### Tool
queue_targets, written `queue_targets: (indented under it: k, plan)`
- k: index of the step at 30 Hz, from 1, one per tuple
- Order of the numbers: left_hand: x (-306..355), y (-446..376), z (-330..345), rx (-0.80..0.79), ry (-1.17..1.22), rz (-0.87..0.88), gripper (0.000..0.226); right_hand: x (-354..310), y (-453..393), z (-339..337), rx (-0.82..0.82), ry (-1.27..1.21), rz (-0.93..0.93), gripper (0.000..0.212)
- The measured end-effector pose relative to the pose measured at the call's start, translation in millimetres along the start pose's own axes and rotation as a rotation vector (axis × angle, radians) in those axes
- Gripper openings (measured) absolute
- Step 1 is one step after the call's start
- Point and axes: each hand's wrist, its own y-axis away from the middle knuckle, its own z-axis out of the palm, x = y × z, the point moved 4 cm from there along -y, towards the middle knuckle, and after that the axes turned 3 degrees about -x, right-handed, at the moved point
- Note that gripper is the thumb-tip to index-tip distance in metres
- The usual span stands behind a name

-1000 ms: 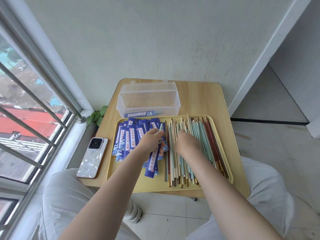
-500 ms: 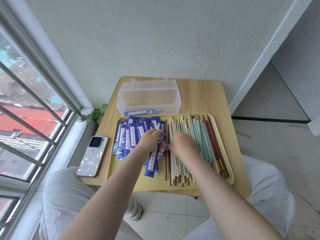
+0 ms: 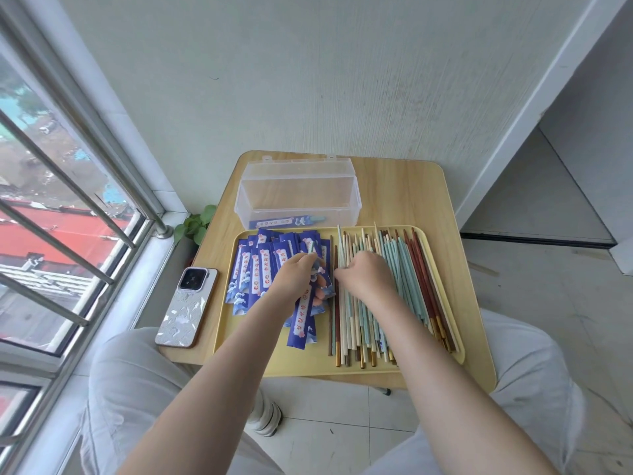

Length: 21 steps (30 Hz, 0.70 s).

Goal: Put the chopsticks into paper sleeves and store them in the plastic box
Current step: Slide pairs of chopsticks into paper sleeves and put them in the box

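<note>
Shifted since a second ago: right hand (image 3: 364,277) slid leftward across the loose chopsticks (image 3: 394,286) toward the sleeve pile, fingers now curled down onto the sticks at the bundle's left edge. Left hand (image 3: 298,279) hardly moved, gripping a pale chopstick (image 3: 311,249) whose tip pokes up past the knuckles, over the blue paper sleeves (image 3: 263,269). Chopsticks lying with long axes running from worktop's near edge to far edge, filling the right half of the yellow tray (image 3: 342,370); sleeves fanned the same way on the left half. Right hand nearer the sticks, left nearer the sleeves. Plastic box (image 3: 298,190) open beyond the tray at the far edge, one filled sleeve (image 3: 286,221) inside against its front wall. Hard to say whether the right fingers actually pinch a stick; fingertips hidden under the knuckles. Unclear, too, whether the left hand also grasps a sleeve. Phone (image 3: 187,306) by the left edge.
</note>
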Motion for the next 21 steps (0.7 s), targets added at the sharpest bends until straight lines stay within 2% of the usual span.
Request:
queue_targets:
  k: [1,3,6,10,12,15,18,21]
  plan:
    - [0.4,1.0,-1.0,0.009,0.013,0.001,0.029,-2.5,0.1,-6.3,0.008,-0.065,-0.029,0.030]
    - [0.5,2.9,-0.3,0.011,0.051,-0.005,0.031,-9.1,2.5,-20.6,-0.005,-0.203,-0.061,0.007]
    - [1.4,5.8,3.8,-0.007,0.101,-0.025,0.030,-17.6,6.0,-37.8,-0.035,-0.521,-0.085,0.030]
    - [3.8,6.6,5.5,-0.025,0.146,-0.033,0.030,-29.1,10.9,-52.4,-0.139,-0.848,-0.129,0.024]
    - [5.1,7.1,4.8,-0.029,0.144,-0.029,0.031,-33.9,11.3,-56.0,-0.162,-0.918,-0.177,0.017]
    - [5.9,8.0,3.1,-0.037,0.136,-0.024,0.031,-39.3,11.4,-60.7,-0.099,-0.877,-0.233,0.011]
    - [4.9,6.3,1.9,-0.058,0.131,-0.034,0.030,-40.6,7.7,-60.8,0.018,-0.844,-0.245,0.026]
    - [6.3,6.8,2.3,-0.105,0.097,-0.029,0.031,-41.7,4.6,-58.1,0.061,-0.836,-0.222,0.029]
